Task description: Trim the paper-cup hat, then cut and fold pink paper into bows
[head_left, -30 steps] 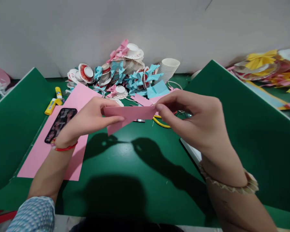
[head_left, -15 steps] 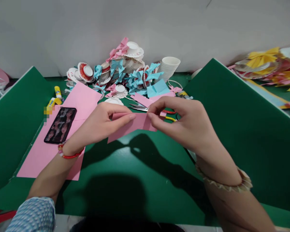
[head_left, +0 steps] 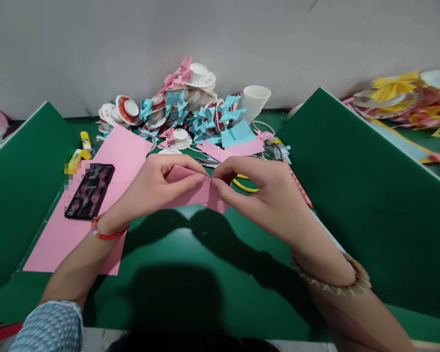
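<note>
A small, folded piece of thin pink paper (head_left: 189, 197) is up in the air over the smooth green table (head_left: 161, 249). It looks light and bendy and may tear, so pinch its edges softly. The left hand (head_left: 152, 183) has thumb and fingers closed on one side; the right hand (head_left: 266, 193) pinches the top edge.

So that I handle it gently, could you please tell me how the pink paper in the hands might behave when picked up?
The pink paper is probably light, since it looks thin and the left hand and right hand merely pinch it. It likely bends easily, yet may hold a crease, as it appears folded near the right hand.
</note>
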Tool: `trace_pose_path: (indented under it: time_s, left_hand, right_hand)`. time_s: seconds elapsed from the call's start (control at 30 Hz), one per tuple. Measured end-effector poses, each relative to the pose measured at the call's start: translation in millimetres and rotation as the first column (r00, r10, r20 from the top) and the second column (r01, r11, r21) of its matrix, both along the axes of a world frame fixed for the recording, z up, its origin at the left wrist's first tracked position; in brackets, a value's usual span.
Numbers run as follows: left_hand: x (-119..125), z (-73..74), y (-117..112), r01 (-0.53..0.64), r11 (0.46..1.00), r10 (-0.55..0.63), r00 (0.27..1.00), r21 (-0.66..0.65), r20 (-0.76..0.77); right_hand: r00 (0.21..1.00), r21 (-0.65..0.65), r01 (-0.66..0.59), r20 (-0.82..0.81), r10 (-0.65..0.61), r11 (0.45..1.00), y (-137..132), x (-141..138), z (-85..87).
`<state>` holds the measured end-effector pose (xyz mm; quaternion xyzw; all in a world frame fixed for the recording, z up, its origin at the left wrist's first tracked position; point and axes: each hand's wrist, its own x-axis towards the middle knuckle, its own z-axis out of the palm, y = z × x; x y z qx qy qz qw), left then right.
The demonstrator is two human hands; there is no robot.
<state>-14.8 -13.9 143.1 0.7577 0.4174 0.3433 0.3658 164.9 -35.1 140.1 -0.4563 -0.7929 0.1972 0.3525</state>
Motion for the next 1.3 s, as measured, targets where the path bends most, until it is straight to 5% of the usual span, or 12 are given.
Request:
trace_pose_path:
  time_s: [0.23,0.6,1.03,1.3]
  left_hand:
    - [-14,9.7,5,0.038,0.977,-0.053,0.996,-0.208,-0.067]
    - [-1,-3.4,-1,0.126,0.992,-0.127,0.976,-0.018,-0.174]
    - [-2,-2.9,0,0.234,0.972,-0.222,0.938,0.013,-0.265]
    - [-4,-4.7,-2,0.226,0.971,-0.182,0.909,0.074,-0.375]
  right_hand:
    - [0.977,-0.012,0.129,-0.171,-0.129,0.992,7,6,-4.2]
    - [0.951,0.089,0.219,-0.242,-0.192,0.972,7,1,-8.9]
    - [0.924,0.124,0.157,-0.369,-0.101,0.980,6,-3,-11.1]
    - [0.945,0.204,0.197,-0.300,-0.131,0.959,4,-5,-14.4]
